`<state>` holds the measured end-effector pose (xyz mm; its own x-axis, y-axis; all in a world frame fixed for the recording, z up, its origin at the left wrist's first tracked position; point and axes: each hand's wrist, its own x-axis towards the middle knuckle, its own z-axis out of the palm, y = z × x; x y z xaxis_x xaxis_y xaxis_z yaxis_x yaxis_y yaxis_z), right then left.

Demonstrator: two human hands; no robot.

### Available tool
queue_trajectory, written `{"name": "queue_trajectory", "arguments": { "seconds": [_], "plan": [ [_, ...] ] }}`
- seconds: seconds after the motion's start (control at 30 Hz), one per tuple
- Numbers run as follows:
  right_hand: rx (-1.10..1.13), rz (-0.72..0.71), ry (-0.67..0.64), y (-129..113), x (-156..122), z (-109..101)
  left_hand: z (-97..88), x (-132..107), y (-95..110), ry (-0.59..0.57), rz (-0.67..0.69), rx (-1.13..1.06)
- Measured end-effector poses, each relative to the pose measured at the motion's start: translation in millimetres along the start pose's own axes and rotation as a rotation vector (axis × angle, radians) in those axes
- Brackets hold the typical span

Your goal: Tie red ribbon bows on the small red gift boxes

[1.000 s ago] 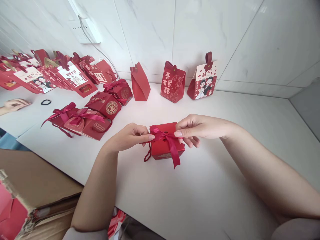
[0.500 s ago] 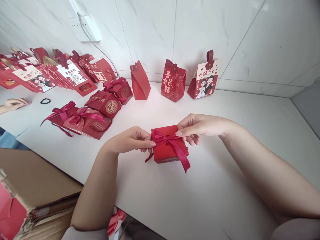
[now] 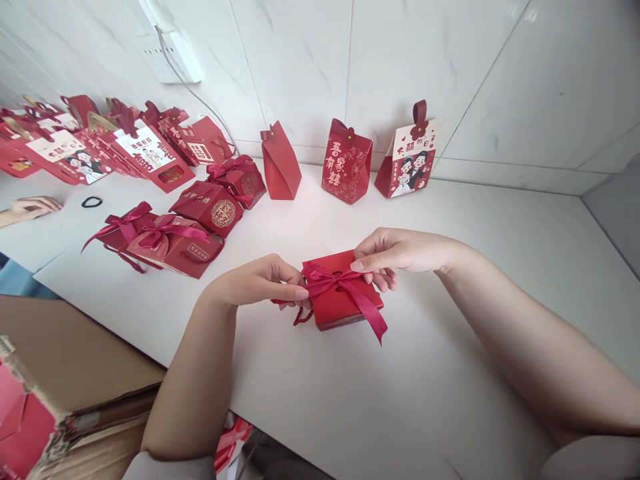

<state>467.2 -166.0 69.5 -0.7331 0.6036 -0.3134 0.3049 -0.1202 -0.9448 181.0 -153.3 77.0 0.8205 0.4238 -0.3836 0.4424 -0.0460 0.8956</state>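
A small red gift box (image 3: 327, 316) rests on the white table between my hands, with a dark pink ribbon (image 3: 367, 308) tied in a bow across its top. At the box's left edge, my left hand (image 3: 265, 283) pinches the left part of the bow between thumb and fingers. My right hand (image 3: 383, 259) grips the bow's right loop at the far right corner, its lower fingers curled beside the box. One ribbon tail hangs over the near right edge. A twisted red cord (image 3: 303, 317) loops out below my left fingertips.
Several ribboned red boxes (image 3: 175, 243) sit to the left, with printed gift bags (image 3: 145, 157) beyond. Three upright boxes, one a red one (image 3: 283, 167), stand by the tiled wall. Another person's hand (image 3: 35, 207) lies near a black ring (image 3: 91, 201). A cardboard box (image 3: 75, 353) stands lower left.
The box has turned slightly, its near end swinging to the right, and the hanging ribbon tail has shifted right with it. Both hands keep their pinch and have barely moved.
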Motion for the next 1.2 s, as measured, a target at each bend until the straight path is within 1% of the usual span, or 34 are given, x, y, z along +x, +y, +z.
{"name": "queue_trajectory", "arguments": {
  "seconds": [0.13, 0.17, 0.2, 0.23, 0.27, 0.33, 0.37, 0.4, 0.43, 0.47, 0.5, 0.57, 0.63, 0.73, 0.9, 1.03, 1.2],
  "plan": [
    [0.024, -0.059, 0.009, 2, -1, -5, -4.9, -5, 1, -0.055, 0.002, 0.085],
    [0.029, -0.061, 0.001, 3, -1, -6, -4.8, -5, 2, -0.036, -0.003, 0.1],
    [0.031, -0.057, -0.008, 3, -1, -7, -3.7, -5, 2, 0.016, -0.01, 0.113],
    [0.035, -0.047, -0.02, 3, 0, -8, -1.6, -3, 2, 0.112, -0.012, 0.128],
    [0.042, -0.037, -0.029, 3, 0, -8, 1.5, -1, 3, 0.247, -0.002, 0.153],
    [0.061, -0.02, -0.041, 4, 0, -8, 10.0, 8, 4, 0.57, 0.067, 0.232],
    [0.066, -0.016, -0.044, 4, 1, -8, 15.0, 12, 4, 0.697, 0.125, 0.274],
    [0.066, -0.016, -0.047, 4, 1, -8, 20.2, 17, 5, 0.775, 0.188, 0.306],
    [0.06, -0.021, -0.049, 4, 1, -7, 25.5, 21, 6, 0.799, 0.246, 0.322],
    [0.051, -0.027, -0.052, 4, 1, -7, 30.6, 25, 7, 0.772, 0.284, 0.321],
    [0.04, -0.032, -0.056, 4, 1, -7, 35.3, 28, 8, 0.72, 0.299, 0.311],
    [0.021, -0.041, -0.059, 3, 0, -6, 43.2, 31, 10, 0.625, 0.283, 0.285],
    [0.013, -0.043, -0.059, 2, 0, -6, 48.5, 34, 11, 0.583, 0.255, 0.251],
    [0.018, -0.044, -0.053, 3, 0, -5, 51.4, 36, 9, 0.569, 0.236, 0.178],
    [0.006, -0.055, -0.039, 5, 2, -5, 49.2, 39, 7, 0.525, 0.195, 0.095],
    [0.013, -0.064, -0.03, 8, 3, -5, 47.0, 38, 9, 0.515, 0.176, 0.086],
    [0.07, -0.077, -0.018, 11, 5, -4, 48.6, 37, 10, 0.535, 0.174, 0.114]
  ]
}}
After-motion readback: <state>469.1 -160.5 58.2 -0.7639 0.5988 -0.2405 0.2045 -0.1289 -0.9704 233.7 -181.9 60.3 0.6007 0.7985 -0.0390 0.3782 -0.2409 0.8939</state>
